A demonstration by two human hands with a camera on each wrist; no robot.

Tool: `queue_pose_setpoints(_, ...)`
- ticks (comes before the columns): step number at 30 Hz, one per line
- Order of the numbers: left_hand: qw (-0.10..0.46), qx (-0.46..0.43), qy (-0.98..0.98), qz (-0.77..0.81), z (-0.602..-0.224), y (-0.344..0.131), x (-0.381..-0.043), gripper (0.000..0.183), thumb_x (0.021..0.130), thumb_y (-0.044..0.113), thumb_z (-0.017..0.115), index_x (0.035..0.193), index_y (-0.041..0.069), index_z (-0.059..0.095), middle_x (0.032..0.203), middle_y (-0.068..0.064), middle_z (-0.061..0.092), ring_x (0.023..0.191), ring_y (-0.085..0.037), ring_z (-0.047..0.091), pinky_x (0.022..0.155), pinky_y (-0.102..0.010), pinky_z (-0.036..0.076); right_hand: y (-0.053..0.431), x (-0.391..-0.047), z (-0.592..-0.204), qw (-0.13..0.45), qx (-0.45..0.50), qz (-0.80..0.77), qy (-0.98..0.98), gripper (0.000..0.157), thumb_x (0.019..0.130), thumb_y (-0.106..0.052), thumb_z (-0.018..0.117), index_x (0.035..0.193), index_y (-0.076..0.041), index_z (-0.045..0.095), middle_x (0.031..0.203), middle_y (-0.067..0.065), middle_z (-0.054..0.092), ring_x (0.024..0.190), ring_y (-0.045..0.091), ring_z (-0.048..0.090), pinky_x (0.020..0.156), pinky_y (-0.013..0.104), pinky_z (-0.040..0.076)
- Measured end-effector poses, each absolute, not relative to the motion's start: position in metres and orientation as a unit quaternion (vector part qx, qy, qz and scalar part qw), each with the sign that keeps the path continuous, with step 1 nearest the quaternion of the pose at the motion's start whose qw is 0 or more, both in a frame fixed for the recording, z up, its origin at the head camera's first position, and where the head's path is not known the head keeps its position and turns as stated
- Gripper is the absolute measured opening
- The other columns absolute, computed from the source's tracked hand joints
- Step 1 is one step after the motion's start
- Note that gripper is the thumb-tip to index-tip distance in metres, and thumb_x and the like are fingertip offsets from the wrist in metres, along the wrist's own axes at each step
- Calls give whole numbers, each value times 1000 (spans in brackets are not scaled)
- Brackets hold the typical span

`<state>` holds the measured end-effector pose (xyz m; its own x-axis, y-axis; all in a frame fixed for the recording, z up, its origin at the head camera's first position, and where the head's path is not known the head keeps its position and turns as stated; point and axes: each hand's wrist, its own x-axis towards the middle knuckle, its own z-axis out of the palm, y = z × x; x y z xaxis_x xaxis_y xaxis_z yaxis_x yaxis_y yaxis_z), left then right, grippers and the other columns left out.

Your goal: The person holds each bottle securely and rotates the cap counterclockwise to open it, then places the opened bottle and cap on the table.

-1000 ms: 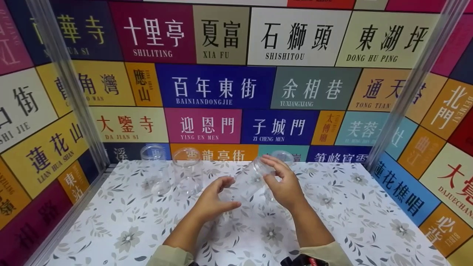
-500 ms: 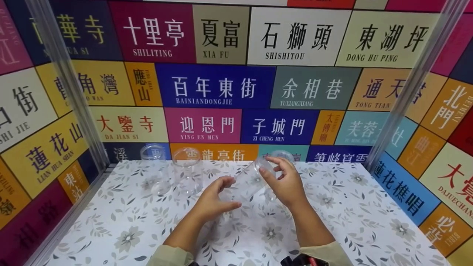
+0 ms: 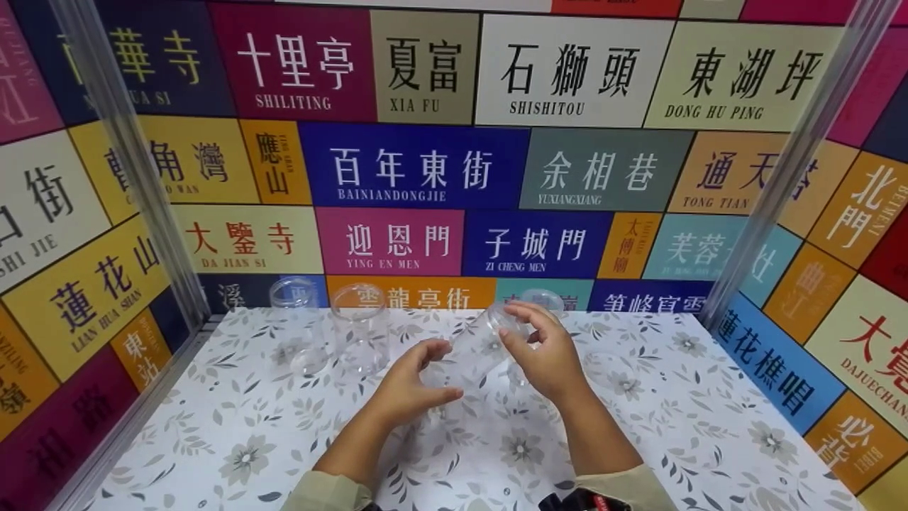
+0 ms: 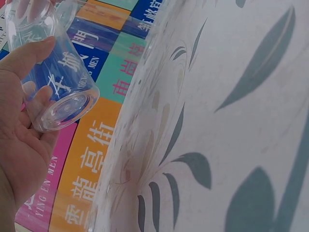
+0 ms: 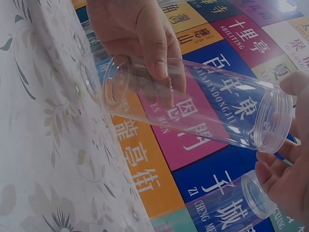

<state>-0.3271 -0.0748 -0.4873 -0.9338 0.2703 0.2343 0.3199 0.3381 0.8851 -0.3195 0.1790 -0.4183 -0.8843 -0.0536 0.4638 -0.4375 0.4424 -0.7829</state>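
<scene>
A clear plastic jar (image 3: 472, 348) is held tilted above the table between both hands, its mouth end up and to the right. My left hand (image 3: 411, 380) grips the base end, thumb on one side and fingers round the other, as the right wrist view also shows. At the upper end, my right hand (image 3: 546, 351) holds the wide clear collar (image 5: 273, 121) between thumb and curled fingers; whether this collar is a separate lid I cannot tell. The left wrist view shows the jar's round bottom (image 4: 70, 111) beside the left fingers.
Two similar clear jars, one (image 3: 293, 326) farther left and another (image 3: 360, 330) nearer the middle, stand upright at the back. Behind my right hand, a third jar (image 3: 545, 299) is partly hidden. The flower-patterned table (image 3: 248, 454) meets a wall of coloured signs (image 3: 418, 167).
My right fingers and thumb have shifted around the jar's upper end, back and then forward over it. The left hand and the jar have stayed nearly in place.
</scene>
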Motion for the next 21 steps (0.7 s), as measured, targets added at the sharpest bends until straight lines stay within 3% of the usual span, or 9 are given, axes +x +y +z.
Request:
queue_pose_setpoints(7,18,-178,-818,-546,-487,-75,-327,77,83,34,93,150,22,56,152,-1,64,149,-28,54,129,-53,39,180,-319,-420,188,177,527,-810,38,102,-14,66,139,-18,71,156,-1,60,150,22,49,112,55,50)
queue_pose_setpoints(11,14,-172,-820,-545,-486,-76,-326,77,83,35,93,150,23,56,152,0,63,150,-28,53,129,-53,39,180,-319,-420,186,179,529,-808,40,100,-9,63,139,-19,71,156,-4,61,152,21,48,115,52,48)
queue_pose_setpoints(16,2,-154,-820,-550,-485,-75,-325,79,81,41,93,149,27,56,153,3,62,152,-28,52,130,-53,39,180,-319,-419,184,182,530,-807,37,103,-17,66,138,-22,71,155,-7,61,151,19,49,117,54,47)
queue_pose_setpoints(21,5,-162,-814,-558,-486,-74,-326,80,82,39,93,150,23,55,153,0,62,152,-29,51,130,-54,37,180,-320,-419,193,177,520,-813,41,102,-31,71,143,-22,68,155,-4,60,145,19,53,111,51,52)
